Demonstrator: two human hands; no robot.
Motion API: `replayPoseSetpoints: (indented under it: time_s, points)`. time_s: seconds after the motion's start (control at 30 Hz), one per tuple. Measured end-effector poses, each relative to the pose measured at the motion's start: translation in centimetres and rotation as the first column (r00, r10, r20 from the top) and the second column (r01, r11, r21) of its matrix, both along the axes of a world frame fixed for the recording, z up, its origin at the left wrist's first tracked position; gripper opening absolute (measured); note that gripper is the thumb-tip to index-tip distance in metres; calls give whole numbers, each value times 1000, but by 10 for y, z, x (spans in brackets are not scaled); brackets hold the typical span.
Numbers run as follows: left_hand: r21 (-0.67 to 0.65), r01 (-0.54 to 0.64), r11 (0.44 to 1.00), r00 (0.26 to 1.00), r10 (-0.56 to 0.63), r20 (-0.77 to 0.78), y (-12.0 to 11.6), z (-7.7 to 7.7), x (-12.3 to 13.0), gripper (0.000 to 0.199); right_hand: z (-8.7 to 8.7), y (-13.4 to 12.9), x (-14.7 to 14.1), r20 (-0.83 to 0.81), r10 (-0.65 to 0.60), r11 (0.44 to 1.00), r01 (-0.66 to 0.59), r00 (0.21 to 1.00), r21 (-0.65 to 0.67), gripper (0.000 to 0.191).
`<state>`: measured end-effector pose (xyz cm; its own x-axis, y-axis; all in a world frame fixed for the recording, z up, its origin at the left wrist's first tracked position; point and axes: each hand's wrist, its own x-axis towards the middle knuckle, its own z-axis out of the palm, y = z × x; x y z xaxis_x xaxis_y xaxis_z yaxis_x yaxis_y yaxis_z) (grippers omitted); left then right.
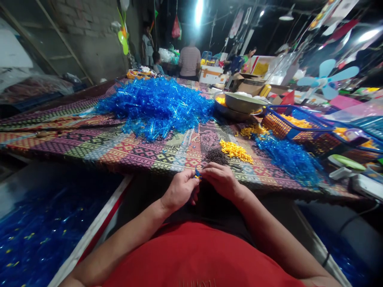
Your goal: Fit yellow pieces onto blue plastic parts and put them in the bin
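Close in front of my red shirt, at the near edge of the table, both hands meet around a small blue and yellow plastic piece. My left hand pinches it between thumb and forefinger. From the other side, the bent fingers of my right hand close on the same piece, partly covering it. Just beyond my right hand lie a heap of tiny black parts and a heap of small yellow parts. Farther off rises a large mound of clear blue plastic pieces.
A patterned cloth covers the table. On the right are a smaller blue pile, blue baskets with yellow parts, a metal bowl and a fan. Boxes of blue pieces flank me below. People are in the background.
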<state>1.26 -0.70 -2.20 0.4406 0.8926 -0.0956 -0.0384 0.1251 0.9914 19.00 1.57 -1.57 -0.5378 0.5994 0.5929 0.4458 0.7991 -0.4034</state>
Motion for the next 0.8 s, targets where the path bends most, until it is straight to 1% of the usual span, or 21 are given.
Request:
replayPoseSetpoints:
  time_s: [0.1, 0.2, 0.3, 0.37, 0.43, 0.53, 0.63, 0.7, 0.8]
  points:
    - [-10, 9, 1000, 1000, -9, 0, 1, -1, 1, 9, 2, -5, 0, -42, -15, 1000, 15, 999, -12, 14]
    - [-33, 1, 999, 1000, 0, 29, 1, -1, 2, 9, 0, -8, -4, -45, -79, 996, 81, 996, 37, 16]
    - [28, -40, 999, 999, 41, -19, -1, 1, 1, 10, -3, -10, -11, -65, -105, 989, 110, 992, 94, 18]
    - [64, -66, 996, 996, 69, -59, -4, 3, 0, 11, -4, -11, -14, -111, -101, 985, 114, 989, 128, 19]
    - [73, -87, 994, 993, 92, -70, -5, 3, -1, 11, -5, -11, -17, -127, -83, 984, 101, 988, 144, 21]
    - [19, -99, 995, 995, 99, -23, -5, 0, 1, 11, -6, -9, -17, -110, -60, 993, 71, 992, 99, 20]
    - [-98, -111, 989, 991, 118, 62, -2, -3, 5, 8, -8, -5, -16, -127, -66, 998, 68, 990, 12, 18]
    - [-153, -128, 980, 985, 144, 98, 0, -3, 6, 6, -10, -4, -16, -165, -99, 995, 99, 981, -6, 17]
    - [-173, -135, 976, 983, 154, 104, 2, -2, 6, 7, -12, -6, -16, -231, -173, 983, 183, 958, 24, 17]
